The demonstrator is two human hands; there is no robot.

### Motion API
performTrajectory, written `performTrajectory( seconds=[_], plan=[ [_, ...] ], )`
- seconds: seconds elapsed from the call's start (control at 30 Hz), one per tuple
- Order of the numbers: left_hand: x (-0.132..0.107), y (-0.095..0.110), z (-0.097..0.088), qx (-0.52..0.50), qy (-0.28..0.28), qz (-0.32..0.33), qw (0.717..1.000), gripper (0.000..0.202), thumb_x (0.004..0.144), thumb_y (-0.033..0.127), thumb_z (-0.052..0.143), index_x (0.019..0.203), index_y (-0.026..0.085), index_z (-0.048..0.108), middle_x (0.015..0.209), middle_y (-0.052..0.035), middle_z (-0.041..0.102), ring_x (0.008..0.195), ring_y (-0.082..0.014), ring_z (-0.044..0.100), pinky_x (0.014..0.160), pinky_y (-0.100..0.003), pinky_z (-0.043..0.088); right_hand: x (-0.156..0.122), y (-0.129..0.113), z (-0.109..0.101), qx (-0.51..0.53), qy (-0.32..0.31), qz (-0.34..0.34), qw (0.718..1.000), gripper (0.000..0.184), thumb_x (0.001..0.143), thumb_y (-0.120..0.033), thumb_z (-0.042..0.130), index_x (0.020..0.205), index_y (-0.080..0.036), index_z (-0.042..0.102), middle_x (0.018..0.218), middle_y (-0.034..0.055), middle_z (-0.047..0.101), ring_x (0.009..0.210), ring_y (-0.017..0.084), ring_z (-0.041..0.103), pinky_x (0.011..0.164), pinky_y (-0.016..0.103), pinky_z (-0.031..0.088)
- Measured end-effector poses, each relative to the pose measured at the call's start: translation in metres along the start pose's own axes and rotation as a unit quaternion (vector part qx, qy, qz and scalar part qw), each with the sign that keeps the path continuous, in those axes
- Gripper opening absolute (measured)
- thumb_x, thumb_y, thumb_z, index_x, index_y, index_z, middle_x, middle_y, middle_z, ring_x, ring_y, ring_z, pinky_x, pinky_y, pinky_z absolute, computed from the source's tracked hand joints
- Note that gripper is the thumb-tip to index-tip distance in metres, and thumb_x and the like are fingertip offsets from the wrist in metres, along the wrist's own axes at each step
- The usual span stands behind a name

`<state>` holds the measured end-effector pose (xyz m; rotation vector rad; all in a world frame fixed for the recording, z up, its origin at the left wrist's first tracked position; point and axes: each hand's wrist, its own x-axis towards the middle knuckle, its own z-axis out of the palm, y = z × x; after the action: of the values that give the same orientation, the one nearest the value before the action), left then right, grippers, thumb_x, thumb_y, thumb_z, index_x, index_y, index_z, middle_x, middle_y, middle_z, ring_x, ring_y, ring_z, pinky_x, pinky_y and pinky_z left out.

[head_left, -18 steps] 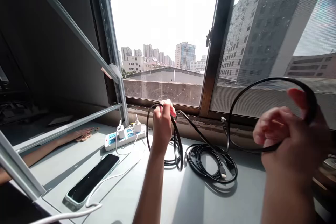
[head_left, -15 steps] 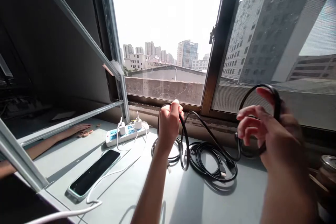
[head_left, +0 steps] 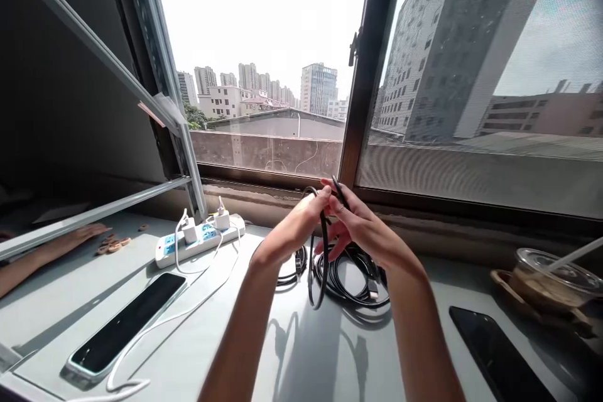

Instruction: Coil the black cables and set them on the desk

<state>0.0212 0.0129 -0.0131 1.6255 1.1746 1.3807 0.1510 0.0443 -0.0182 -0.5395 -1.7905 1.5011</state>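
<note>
Both my hands meet above the grey table, just in front of the window sill. My left hand [head_left: 296, 226] pinches the top of a hanging black cable loop [head_left: 316, 270] between thumb and fingers. My right hand [head_left: 362, 229] grips the same cable at the top, with its lower fingers partly spread. The loop dangles down almost to the table. Behind it, more coiled black cables [head_left: 351, 276] with a USB plug lie flat on the table.
A white power strip [head_left: 200, 240] with chargers sits at left by the window. A phone [head_left: 125, 323] on a white lead lies front left, another dark phone [head_left: 499, 352] front right. An iced drink cup [head_left: 549, 279] stands at right. Another person's hand [head_left: 80, 235] rests far left.
My right hand swung in from the far right and joined my left hand at centre, closing the wide cable loop into a narrow hanging one. The view shifted to the right.
</note>
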Motion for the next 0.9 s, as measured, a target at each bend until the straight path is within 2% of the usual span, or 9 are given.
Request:
performTrajectory(
  seconds=[0.1, 0.2, 0.3, 0.37, 0.47, 0.53, 0.63, 0.73, 0.9],
  plan=[
    [0.004, -0.002, 0.002, 0.014, 0.068, 0.021, 0.997, 0.046, 0.086, 0.056, 0.043, 0.081, 0.016, 0.064, 0.064, -0.0031, 0.062, 0.060, -0.0165, 0.059, 0.062, -0.027, 0.050, 0.008, 0.001, -0.001, -0.004, 0.008, -0.028, 1.000, 0.062, 0.087, -0.051, 0.051, 0.138, -0.022, 0.033, 0.076, -0.0001, 0.061, 0.043, 0.009, 0.057, 0.027, 0.012, 0.031],
    [0.006, 0.001, -0.004, 0.010, 0.199, 0.098, 0.975, 0.034, 0.083, 0.047, 0.050, 0.083, 0.016, 0.063, 0.082, -0.0048, 0.066, 0.084, -0.0179, 0.062, 0.080, -0.028, 0.050, 0.005, -0.003, -0.015, -0.010, 0.063, -0.075, 0.995, 0.061, 0.084, -0.048, 0.057, 0.133, -0.017, 0.041, 0.068, -0.0020, 0.059, 0.043, 0.006, 0.054, 0.028, 0.011, 0.022],
    [0.004, 0.009, -0.016, -0.116, 0.239, 0.131, 0.955, 0.019, 0.080, 0.030, 0.047, 0.087, 0.015, 0.057, 0.090, -0.0062, 0.067, 0.095, -0.0191, 0.063, 0.088, -0.033, 0.049, -0.002, -0.008, -0.034, -0.005, 0.141, -0.100, 0.985, 0.056, 0.085, -0.042, 0.055, 0.133, -0.017, 0.041, 0.071, -0.0018, 0.060, 0.044, 0.005, 0.053, 0.029, 0.011, 0.023],
    [0.002, 0.014, -0.025, -0.187, 0.253, 0.132, 0.940, 0.015, 0.077, 0.021, 0.045, 0.087, 0.015, 0.054, 0.089, -0.0069, 0.067, 0.096, -0.0201, 0.063, 0.087, -0.036, 0.050, -0.006, -0.011, -0.042, -0.008, 0.184, -0.091, 0.979, 0.049, 0.088, -0.038, 0.050, 0.132, -0.017, 0.043, 0.080, 0.0012, 0.063, 0.054, 0.008, 0.060, 0.034, 0.011, 0.033],
    [-0.002, 0.016, -0.034, -0.216, 0.238, 0.144, 0.936, 0.011, 0.076, 0.019, 0.050, 0.086, 0.017, 0.053, 0.090, -0.0062, 0.068, 0.099, -0.0213, 0.063, 0.088, -0.036, 0.051, -0.009, -0.014, -0.042, -0.018, 0.185, -0.060, 0.981, 0.045, 0.090, -0.040, 0.050, 0.129, -0.018, 0.047, 0.095, 0.0064, 0.066, 0.077, 0.013, 0.066, 0.050, 0.016, 0.051],
    [-0.003, 0.015, -0.034, -0.206, 0.197, 0.147, 0.947, 0.011, 0.076, 0.023, 0.057, 0.086, 0.018, 0.052, 0.094, -0.0051, 0.068, 0.103, -0.0220, 0.062, 0.089, -0.036, 0.051, -0.008, -0.014, -0.033, -0.015, 0.131, -0.040, 0.991, 0.048, 0.089, -0.042, 0.052, 0.131, -0.020, 0.044, 0.098, 0.0074, 0.066, 0.084, 0.016, 0.066, 0.059, 0.020, 0.055],
    [-0.002, 0.011, -0.024, -0.175, 0.129, 0.145, 0.965, 0.019, 0.078, 0.033, 0.063, 0.088, 0.019, 0.054, 0.101, -0.0043, 0.067, 0.105, -0.0217, 0.060, 0.089, -0.035, 0.050, -0.003, -0.009, -0.014, 0.009, 0.026, -0.028, 0.999, 0.055, 0.088, -0.044, 0.054, 0.136, -0.024, 0.037, 0.090, 0.0046, 0.066, 0.074, 0.016, 0.066, 0.060, 0.025, 0.057],
    [0.000, 0.009, -0.011, -0.118, 0.067, 0.145, 0.980, 0.024, 0.082, 0.039, 0.061, 0.094, 0.019, 0.059, 0.108, -0.0054, 0.065, 0.106, -0.0211, 0.059, 0.088, -0.030, 0.049, 0.004, -0.003, 0.003, 0.043, -0.026, -0.049, 0.998, 0.055, 0.087, -0.049, 0.054, 0.134, -0.025, 0.038, 0.073, -0.0012, 0.060, 0.054, 0.012, 0.060, 0.049, 0.023, 0.053],
    [0.002, 0.006, -0.009, -0.009, 0.054, 0.194, 0.980, 0.024, 0.085, 0.038, 0.057, 0.092, 0.017, 0.066, 0.119, -0.0074, 0.059, 0.113, -0.0192, 0.053, 0.093, -0.023, 0.043, 0.002, -0.008, 0.008, 0.093, 0.008, -0.043, 0.995, 0.053, 0.082, -0.051, 0.059, 0.125, -0.021, 0.049, 0.060, -0.0078, 0.038, 0.038, 0.002, 0.031, 0.031, 0.012, 0.028]
  ],
)
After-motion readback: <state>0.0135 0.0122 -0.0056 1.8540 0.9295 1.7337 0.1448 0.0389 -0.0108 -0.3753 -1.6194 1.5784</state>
